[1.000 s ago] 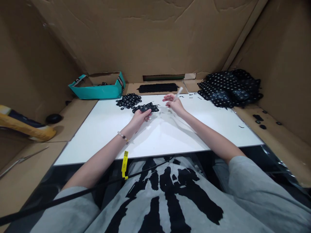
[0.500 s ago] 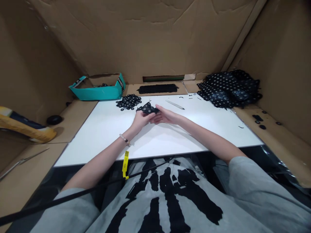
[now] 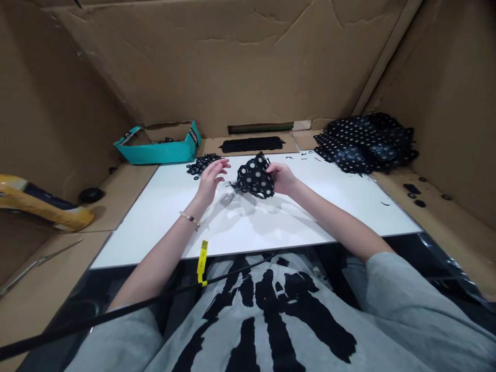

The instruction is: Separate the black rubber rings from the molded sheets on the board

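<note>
My right hand (image 3: pixel 282 178) grips the right edge of a piece of black sheet (image 3: pixel 256 178) dotted with pale round holes, held up over the white board (image 3: pixel 279 227). Thin ragged strips stick out from the edges of this piece. To its left, my left hand (image 3: pixel 211 181) is raised with the fingers apart and nothing in them. Just behind the left hand lies a pile of small black rings (image 3: pixel 202 163), partly covered by the fingers.
A teal open box (image 3: pixel 158 151) stands at the back left, holding some black bits. Black strips (image 3: pixel 251 144) lie along the back. A heap of black holed sheets (image 3: pixel 366 142) sits at the back right. At left are a yellow-handled tool (image 3: pixel 46 204) and metal tweezers (image 3: pixel 41 261).
My left hand has let go of the black sheet and moved left. The sheet, bunched between both hands before, is now spread in my right hand. A pale pen-like tool is now out of sight.
</note>
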The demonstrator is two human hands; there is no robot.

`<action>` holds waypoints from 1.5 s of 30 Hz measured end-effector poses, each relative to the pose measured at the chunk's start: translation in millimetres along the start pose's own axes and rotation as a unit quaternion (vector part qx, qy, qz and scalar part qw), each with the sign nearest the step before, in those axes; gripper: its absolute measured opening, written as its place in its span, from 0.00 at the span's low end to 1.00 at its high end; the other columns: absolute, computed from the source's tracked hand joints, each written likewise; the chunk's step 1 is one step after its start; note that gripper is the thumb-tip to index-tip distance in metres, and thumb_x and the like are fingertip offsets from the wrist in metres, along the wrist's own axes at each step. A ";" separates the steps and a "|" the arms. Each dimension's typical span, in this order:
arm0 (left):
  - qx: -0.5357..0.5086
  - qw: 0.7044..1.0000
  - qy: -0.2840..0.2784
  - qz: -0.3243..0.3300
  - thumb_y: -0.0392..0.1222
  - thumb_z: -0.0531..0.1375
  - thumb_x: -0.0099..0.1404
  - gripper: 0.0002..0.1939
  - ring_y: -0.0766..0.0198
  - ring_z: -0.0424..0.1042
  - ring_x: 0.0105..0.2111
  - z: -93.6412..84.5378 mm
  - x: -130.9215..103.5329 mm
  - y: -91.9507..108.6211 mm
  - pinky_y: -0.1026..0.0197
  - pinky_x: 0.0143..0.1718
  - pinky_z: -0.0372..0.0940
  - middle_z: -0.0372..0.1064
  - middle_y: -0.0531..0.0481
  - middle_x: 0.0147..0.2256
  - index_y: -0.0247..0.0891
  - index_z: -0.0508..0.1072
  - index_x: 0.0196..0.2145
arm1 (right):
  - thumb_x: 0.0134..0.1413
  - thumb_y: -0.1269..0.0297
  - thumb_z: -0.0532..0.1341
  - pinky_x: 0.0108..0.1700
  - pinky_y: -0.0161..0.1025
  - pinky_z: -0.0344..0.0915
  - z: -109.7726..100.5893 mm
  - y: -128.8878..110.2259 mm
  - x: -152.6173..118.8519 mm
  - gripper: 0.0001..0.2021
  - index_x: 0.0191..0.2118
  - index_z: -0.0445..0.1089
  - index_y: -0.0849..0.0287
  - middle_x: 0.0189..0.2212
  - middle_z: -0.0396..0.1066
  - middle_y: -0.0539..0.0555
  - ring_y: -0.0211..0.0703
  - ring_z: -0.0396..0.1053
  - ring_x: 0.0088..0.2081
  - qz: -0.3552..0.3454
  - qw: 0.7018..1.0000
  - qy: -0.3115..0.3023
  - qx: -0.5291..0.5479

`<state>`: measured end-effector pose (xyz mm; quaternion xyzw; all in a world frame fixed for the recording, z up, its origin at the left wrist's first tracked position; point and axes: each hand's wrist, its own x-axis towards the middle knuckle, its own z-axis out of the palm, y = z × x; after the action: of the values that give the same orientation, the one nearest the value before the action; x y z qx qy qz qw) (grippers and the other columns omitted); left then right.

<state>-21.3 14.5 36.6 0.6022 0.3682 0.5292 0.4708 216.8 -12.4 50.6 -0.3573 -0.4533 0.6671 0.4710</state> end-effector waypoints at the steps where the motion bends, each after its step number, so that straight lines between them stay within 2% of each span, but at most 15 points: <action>1: 0.031 0.999 -0.017 0.010 0.61 0.63 0.60 0.26 0.55 0.72 0.49 3.5 -0.7 -3.5 0.60 0.42 0.68 0.75 0.43 0.50 0.40 0.77 0.48 | 0.45 0.61 0.60 0.39 0.45 0.70 1.0 0.5 -2.0 0.06 0.28 0.69 0.58 0.24 0.74 0.55 0.51 0.72 0.34 0.002 1.000 -0.016 0.003; 4: 0.036 0.990 -0.131 -0.026 0.72 0.59 0.59 0.33 0.48 0.70 0.54 15.9 -7.7 -11.2 0.53 0.50 0.67 0.75 0.44 0.52 0.40 0.78 0.46 | 0.47 0.56 0.59 0.40 0.47 0.70 4.0 2.1 -3.6 0.11 0.29 0.70 0.58 0.26 0.75 0.56 0.54 0.73 0.37 0.013 0.999 -0.038 0.032; 8: -0.027 0.949 -0.254 -0.185 0.82 0.48 0.57 0.43 0.45 0.75 0.44 19.4 -15.6 -7.0 0.48 0.44 0.68 0.79 0.38 0.37 0.37 0.78 0.35 | 0.53 0.52 0.57 0.39 0.46 0.70 -2.0 -2.2 2.5 0.13 0.31 0.70 0.57 0.26 0.74 0.55 0.53 0.73 0.37 -0.018 0.998 -0.018 0.063; 10: -0.038 0.937 -0.272 -0.217 0.81 0.53 0.55 0.40 0.49 0.75 0.38 10.5 -15.0 3.1 0.50 0.41 0.69 0.77 0.39 0.33 0.37 0.78 0.32 | 0.55 0.52 0.57 0.37 0.45 0.70 -10.0 -8.4 5.4 0.13 0.31 0.69 0.56 0.25 0.73 0.54 0.52 0.73 0.36 -0.036 0.996 0.010 0.080; 13: 0.000 0.947 -0.247 -0.207 0.64 0.73 0.47 0.27 0.59 0.72 0.33 -18.4 -9.7 26.9 0.58 0.37 0.67 0.76 0.46 0.32 0.38 0.77 0.32 | 0.57 0.52 0.58 0.36 0.43 0.71 -19.0 -18.8 6.3 0.12 0.32 0.70 0.56 0.25 0.73 0.54 0.51 0.73 0.36 -0.041 0.994 0.052 0.087; 17: 0.099 0.961 -0.133 -0.220 0.50 0.76 0.44 0.21 0.64 0.70 0.30 -78.7 -0.9 63.5 0.64 0.31 0.64 0.74 0.51 0.30 0.38 0.78 0.32 | 0.60 0.58 0.58 0.35 0.43 0.74 -10.5 -17.4 4.2 0.09 0.35 0.69 0.57 0.26 0.74 0.54 0.48 0.73 0.34 0.011 0.997 0.020 0.080; 20: 0.234 0.928 -0.144 -0.252 0.48 0.74 0.45 0.16 0.60 0.71 0.31 -115.6 5.2 79.0 0.62 0.32 0.65 0.75 0.49 0.30 0.38 0.79 0.31 | 0.60 0.66 0.57 0.34 0.43 0.75 2.8 -1.0 5.1 0.03 0.36 0.66 0.59 0.23 0.70 0.53 0.46 0.72 0.30 0.097 0.992 -0.043 0.061; 22: 0.358 0.883 -0.175 -0.249 0.46 0.72 0.47 0.12 0.56 0.73 0.34 -123.3 9.4 78.3 0.59 0.36 0.66 0.77 0.48 0.30 0.39 0.80 0.30 | 0.57 0.70 0.58 0.32 0.43 0.75 7.0 11.5 7.5 0.01 0.34 0.65 0.59 0.21 0.68 0.51 0.44 0.70 0.27 0.165 0.984 -0.064 0.003; 25: 0.533 0.822 -0.102 -0.172 0.43 0.69 0.50 0.09 0.49 0.75 0.37 -106.3 15.4 64.5 0.54 0.40 0.67 0.79 0.43 0.33 0.39 0.81 0.31 | 0.53 0.73 0.62 0.25 0.36 0.68 2.1 22.1 11.8 0.05 0.29 0.64 0.60 0.20 0.64 0.50 0.39 0.64 0.22 0.182 0.970 -0.046 -0.153; 27: 0.570 0.815 -0.039 -0.097 0.43 0.66 0.55 0.12 0.46 0.75 0.41 -80.7 17.9 53.4 0.52 0.43 0.67 0.79 0.40 0.40 0.38 0.82 0.37 | 0.51 0.73 0.64 0.24 0.33 0.63 -5.7 21.8 14.3 0.07 0.26 0.66 0.61 0.20 0.63 0.49 0.36 0.61 0.22 0.144 0.959 -0.034 -0.241; 30: 0.494 0.862 -0.113 -0.024 0.46 0.63 0.61 0.15 0.53 0.76 0.40 -33.4 18.2 41.0 0.56 0.45 0.68 0.80 0.43 0.42 0.38 0.81 0.43 | 0.51 0.70 0.64 0.27 0.32 0.63 -15.8 16.4 16.7 0.05 0.26 0.69 0.61 0.21 0.65 0.50 0.35 0.63 0.24 0.098 0.951 -0.040 -0.290; 33: 0.444 0.877 -0.181 0.028 0.50 0.63 0.61 0.16 0.57 0.75 0.36 9.5 16.5 29.1 0.57 0.44 0.68 0.80 0.45 0.40 0.39 0.81 0.42 | 0.51 0.68 0.64 0.29 0.31 0.62 -19.2 14.6 17.8 0.05 0.27 0.71 0.62 0.21 0.66 0.49 0.34 0.63 0.25 0.058 0.956 -0.051 -0.284; 35: 0.418 0.887 -0.193 0.038 0.52 0.65 0.59 0.17 0.57 0.74 0.35 28.2 16.7 17.6 0.57 0.43 0.67 0.80 0.45 0.38 0.38 0.81 0.40 | 0.50 0.65 0.65 0.29 0.32 0.61 -18.9 16.6 18.0 0.05 0.29 0.71 0.61 0.21 0.66 0.48 0.34 0.63 0.25 0.028 0.960 -0.056 -0.272; 41: 0.308 0.943 -0.125 0.004 0.53 0.69 0.54 0.19 0.57 0.73 0.35 36.1 24.7 -23.5 0.57 0.41 0.66 0.79 0.43 0.36 0.35 0.80 0.36 | 0.44 0.57 0.68 0.29 0.34 0.60 -17.6 25.8 20.2 0.12 0.27 0.71 0.61 0.21 0.66 0.47 0.34 0.61 0.25 -0.026 0.963 -0.057 -0.262; 45: 0.248 0.958 -0.145 -0.014 0.53 0.66 0.56 0.18 0.56 0.74 0.37 33.7 28.4 -38.0 0.57 0.43 0.66 0.80 0.44 0.36 0.35 0.82 0.34 | 0.44 0.55 0.68 0.27 0.33 0.58 -18.0 32.1 24.0 0.14 0.25 0.70 0.61 0.18 0.65 0.46 0.34 0.60 0.23 -0.035 0.963 -0.045 -0.263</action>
<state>18.8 46.1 8.6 0.7651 0.4237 0.3217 0.3627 216.1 10.6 13.2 -0.4224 -0.6453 0.5232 0.3627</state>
